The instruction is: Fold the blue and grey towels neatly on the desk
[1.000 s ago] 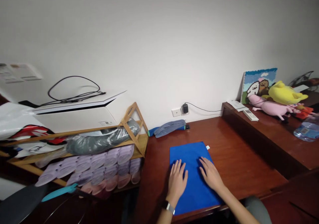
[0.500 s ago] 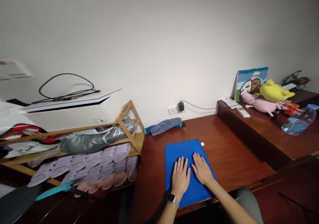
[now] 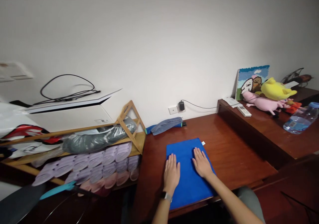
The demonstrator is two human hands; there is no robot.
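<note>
A blue cloth (image 3: 188,181) lies flat on the brown wooden desk (image 3: 239,157), with a small white tag at its far right corner. My left hand (image 3: 171,172) rests flat over the cloth's left edge, fingers stretched forward; a watch is on that wrist. On the right part of the cloth, near its far corner, my right hand (image 3: 202,162) lies palm down with its fingers extended. Neither hand grips anything.
Folded grey-blue cloth (image 3: 166,126) lies by the wall, near a plugged-in black adapter (image 3: 181,105). At left stands a wooden rack (image 3: 142,142) with slippers (image 3: 109,156). The raised right ledge holds a remote (image 3: 244,111), plush toys (image 3: 261,104) and a water bottle (image 3: 301,119).
Both hands first slid closer together on the cloth, then spread apart, the left back to the left edge and the right slightly farther forward. The view shifted a little; the cloth stays flat.
</note>
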